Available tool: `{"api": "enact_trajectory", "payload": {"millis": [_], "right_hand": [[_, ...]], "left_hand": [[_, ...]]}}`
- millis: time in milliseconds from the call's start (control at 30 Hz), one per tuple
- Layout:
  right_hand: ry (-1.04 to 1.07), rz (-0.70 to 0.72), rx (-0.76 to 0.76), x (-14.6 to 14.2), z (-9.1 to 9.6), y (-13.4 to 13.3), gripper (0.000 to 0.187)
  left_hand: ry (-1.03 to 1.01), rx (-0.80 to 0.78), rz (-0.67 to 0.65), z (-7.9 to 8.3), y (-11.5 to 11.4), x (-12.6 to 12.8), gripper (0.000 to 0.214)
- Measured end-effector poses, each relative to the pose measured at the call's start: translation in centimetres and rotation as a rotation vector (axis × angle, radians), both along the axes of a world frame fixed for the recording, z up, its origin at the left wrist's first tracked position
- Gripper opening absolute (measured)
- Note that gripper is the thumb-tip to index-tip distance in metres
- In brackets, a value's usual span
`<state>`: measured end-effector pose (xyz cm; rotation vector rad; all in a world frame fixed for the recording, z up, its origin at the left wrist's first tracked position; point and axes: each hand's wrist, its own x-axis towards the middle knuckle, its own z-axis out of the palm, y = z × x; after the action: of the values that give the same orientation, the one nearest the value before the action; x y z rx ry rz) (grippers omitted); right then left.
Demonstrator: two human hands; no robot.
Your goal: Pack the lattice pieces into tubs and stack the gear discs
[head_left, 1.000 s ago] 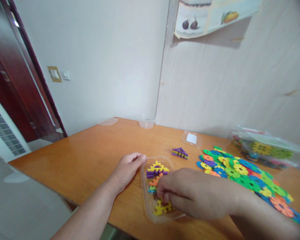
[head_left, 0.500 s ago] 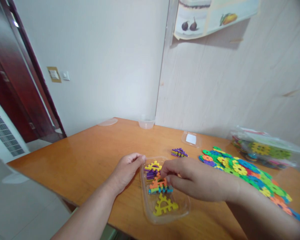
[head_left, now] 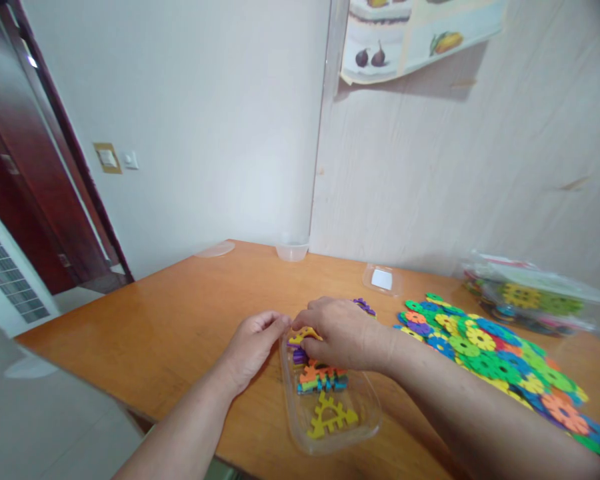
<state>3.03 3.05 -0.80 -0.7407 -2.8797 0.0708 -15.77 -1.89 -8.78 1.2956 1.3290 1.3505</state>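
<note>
A clear plastic tray lies on the wooden table near its front edge. Inside are a yellow triangular toothed piece, a stack of orange, blue and green pieces and a purple and yellow stack at the far end. My left hand pinches the tray's far left rim, fingers closed. My right hand covers the far end of the tray, fingers curled round the purple and yellow stack.
A spread of colourful toothed discs lies at the right, with a clear bag of more pieces behind it. A small purple stack, a small lid, a clear cup and a round lid stand farther back.
My right hand has moved from the tray's near end to its far end, uncovering the yellow triangle and the orange stack. My left hand has stayed on the rim.
</note>
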Motion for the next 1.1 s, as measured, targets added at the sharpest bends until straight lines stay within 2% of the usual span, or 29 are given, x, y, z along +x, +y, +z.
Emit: {"api": "enact_trajectory", "payload": {"millis": [200,367,533,667,767,833,900,1000,1100], "right_hand": [[-0.081,0.055,-0.027,-0.7,0.2,0.5,0.031],[-0.064,0.098,-0.099,-0.6,-0.2,1.2,0.027],[-0.040,0.083,-0.149,-0.1,0.0,1.2,0.030],[0.100,-0.035,-0.175,1.1,0.9,2.1,0.032],[0.173,-0.187,-0.119,2.9,1.4,4.4,0.028],[0.124,-0.291,-0.068,4.3,1.3,6.3,0.027],[0.035,-0.382,-0.047,5.7,0.8,8.0,0.028],[-0.067,-0.461,-0.085,7.2,-0.5,9.6,0.040],[-0.084,-0.467,-0.152,7.9,-1.9,10.4,0.050]], "left_hand": [[0.033,0.017,0.014,0.0,0.1,0.0,0.039],[0.039,0.011,0.017,-0.1,0.1,0.0,0.041],[0.032,0.013,0.011,0.1,0.0,0.0,0.040],[0.017,-0.003,0.019,0.2,-0.1,0.2,0.039],[0.041,-0.008,0.033,0.1,-0.1,0.1,0.038],[0.062,-0.009,0.030,0.1,-0.1,0.1,0.038],[0.076,-0.010,0.025,0.1,-0.1,0.0,0.038],[0.088,-0.010,0.028,0.3,-0.2,0.0,0.038],[0.089,-0.013,0.029,0.4,-0.2,0.1,0.040]]}}
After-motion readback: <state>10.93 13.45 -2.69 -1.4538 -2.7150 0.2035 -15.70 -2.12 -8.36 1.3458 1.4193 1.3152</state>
